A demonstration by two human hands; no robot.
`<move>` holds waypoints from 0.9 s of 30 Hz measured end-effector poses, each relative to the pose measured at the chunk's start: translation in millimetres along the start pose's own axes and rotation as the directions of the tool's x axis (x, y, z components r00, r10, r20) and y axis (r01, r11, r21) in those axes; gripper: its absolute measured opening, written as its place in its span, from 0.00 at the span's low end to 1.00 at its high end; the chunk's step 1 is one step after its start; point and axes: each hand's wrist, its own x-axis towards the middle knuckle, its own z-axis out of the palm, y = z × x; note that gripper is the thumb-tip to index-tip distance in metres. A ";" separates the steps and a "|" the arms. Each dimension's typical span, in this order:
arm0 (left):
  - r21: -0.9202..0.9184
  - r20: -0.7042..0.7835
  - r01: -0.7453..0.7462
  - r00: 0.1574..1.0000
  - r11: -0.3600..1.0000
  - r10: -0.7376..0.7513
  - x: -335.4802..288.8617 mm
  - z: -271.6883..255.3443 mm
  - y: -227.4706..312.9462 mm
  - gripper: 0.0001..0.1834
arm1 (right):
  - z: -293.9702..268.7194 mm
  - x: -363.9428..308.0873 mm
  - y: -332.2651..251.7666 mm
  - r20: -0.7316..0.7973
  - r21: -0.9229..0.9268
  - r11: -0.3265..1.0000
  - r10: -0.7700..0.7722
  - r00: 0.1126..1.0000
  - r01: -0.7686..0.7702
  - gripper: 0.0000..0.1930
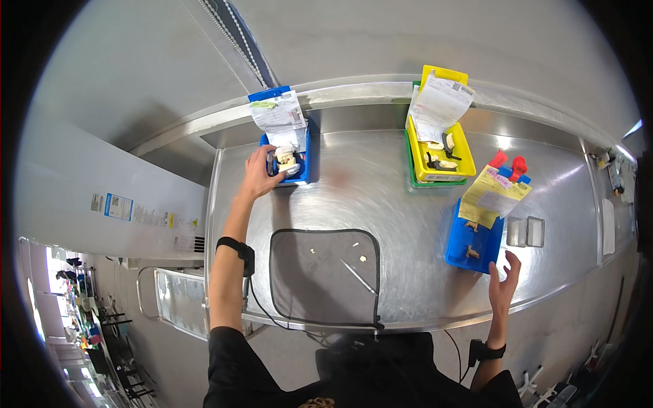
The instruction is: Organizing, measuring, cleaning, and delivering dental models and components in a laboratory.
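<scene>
My left hand (258,173) reaches to the blue tray (304,171) at the back left. Its thumb and fingers curl round a cream-white dental model (287,160) that sits in this tray. A paper sheet (280,112) stands clipped at the tray's back. At the right, my right hand (503,282) is beside the front right corner of a second blue tray (463,250), fingers apart and holding nothing. Tan dental model pieces (472,251) lie in that tray, with a yellow slip (491,197) and red clips (519,167) at its back.
A dark mat (320,285) near the front edge bears a slim pen-like tool (358,276) and small whitish pieces (362,258). A yellow tray (466,153) of dental models sits on a green tray (411,178). Small square containers (526,232) stand right; cables hang from both wrist straps.
</scene>
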 end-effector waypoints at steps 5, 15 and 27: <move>-0.038 -0.215 0.108 0.970 0.993 -0.114 -27.4 15.3 0.6 0.39 | 13.3 9.6 -2.9 0.196 0.054 0.993 -0.114 0.974 0.105 0.19; -0.228 -0.328 0.252 0.889 0.940 -0.318 -56.7 36.1 -13.1 0.37 | 19.8 -1.1 4.2 0.238 -0.044 0.970 -0.224 0.945 0.241 0.22; -0.137 -0.187 0.272 0.937 0.952 -0.295 -55.6 42.5 0.4 0.31 | 19.3 -22.6 13.8 0.116 0.041 0.950 -0.313 0.943 0.311 0.22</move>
